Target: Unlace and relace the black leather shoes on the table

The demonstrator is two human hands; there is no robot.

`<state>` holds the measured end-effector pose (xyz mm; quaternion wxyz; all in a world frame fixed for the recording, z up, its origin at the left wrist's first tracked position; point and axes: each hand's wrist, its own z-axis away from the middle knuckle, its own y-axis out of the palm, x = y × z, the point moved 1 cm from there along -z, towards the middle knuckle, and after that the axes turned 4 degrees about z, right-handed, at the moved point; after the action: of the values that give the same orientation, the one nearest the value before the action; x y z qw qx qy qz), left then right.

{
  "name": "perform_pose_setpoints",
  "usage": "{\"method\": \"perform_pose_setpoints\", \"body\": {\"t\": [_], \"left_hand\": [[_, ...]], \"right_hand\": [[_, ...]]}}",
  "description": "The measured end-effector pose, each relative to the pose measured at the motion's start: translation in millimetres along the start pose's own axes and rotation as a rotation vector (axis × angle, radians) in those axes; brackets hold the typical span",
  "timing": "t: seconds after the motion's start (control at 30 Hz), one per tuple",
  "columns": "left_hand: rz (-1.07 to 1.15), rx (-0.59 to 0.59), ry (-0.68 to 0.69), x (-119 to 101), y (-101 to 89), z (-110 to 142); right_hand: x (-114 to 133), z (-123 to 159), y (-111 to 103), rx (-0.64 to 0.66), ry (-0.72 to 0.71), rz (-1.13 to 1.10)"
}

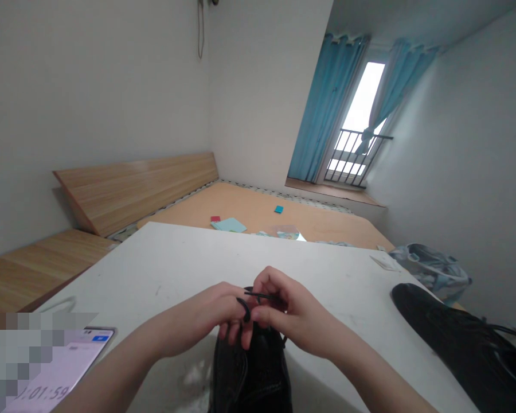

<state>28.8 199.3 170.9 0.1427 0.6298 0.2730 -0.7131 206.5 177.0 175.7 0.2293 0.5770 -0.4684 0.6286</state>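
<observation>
A black shoe (251, 373) stands on the white table (163, 258) right in front of me, toe pointing toward me. Both hands meet above its top. My left hand (217, 312) pinches a loop of the black shoelace (246, 310) between its fingertips. My right hand (288, 318) is closed on another strand of the same lace, which runs across between thumb and fingers. The lace ends and the shoe's eyelets are mostly hidden under my fingers.
A second black shoe (464, 338) lies at the table's right edge. A phone (64, 367) showing a timer lies at the front left. A bare wooden bed frame (258, 209) with small coloured papers stands behind the table, and a bag (430, 264) sits to the right.
</observation>
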Motion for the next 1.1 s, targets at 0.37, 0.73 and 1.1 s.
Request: {"method": "perform_pose_setpoints", "body": {"t": [0.37, 0.73, 1.1], "left_hand": [[0.04, -0.09, -0.14, -4.8, 3.8, 2.7], [-0.338, 0.025, -0.444, 7.3, -13.9, 23.0], [-0.392, -0.018, -0.4, 10.2, -5.6, 19.7]], "right_hand": [[-7.0, -5.7, 5.6, -0.08, -0.028, -0.124], [14.2, 7.1, 0.7, 0.149, -0.005, 0.616], [5.8, 5.8, 20.9, 0.067, 0.162, 0.675]]}}
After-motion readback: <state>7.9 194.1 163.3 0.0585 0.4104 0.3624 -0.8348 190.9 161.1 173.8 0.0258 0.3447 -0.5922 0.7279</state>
